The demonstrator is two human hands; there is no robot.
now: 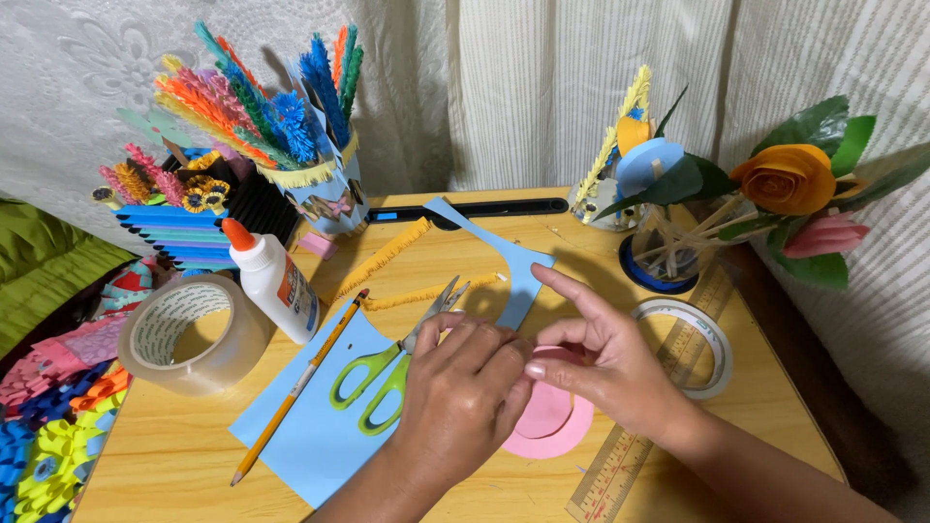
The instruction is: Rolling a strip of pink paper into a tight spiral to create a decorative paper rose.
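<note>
Both hands are meeting over a pink paper spiral (547,421) lying mid-table: the left hand (465,387) is pinching its inner end with fingers together, the right hand (605,363) is steadying it, index finger lifted. Green-handled scissors (392,368) and a pencil (300,383) are crowding the left side; a ruler (620,465) and tape roll (702,344) are hemming the right. The wooden table (174,455) is standing against a curtain (542,87).

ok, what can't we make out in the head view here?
- Pink paper spiral: its upper part and how it is gripped, hidden behind the left hand and right hand.
- Green-handled scissors: right handle loop partly covered by the left hand.
- Wooden ruler: cut off by the bottom edge, middle under the right wrist.
- Glue bottle: fill level not visible.
</note>
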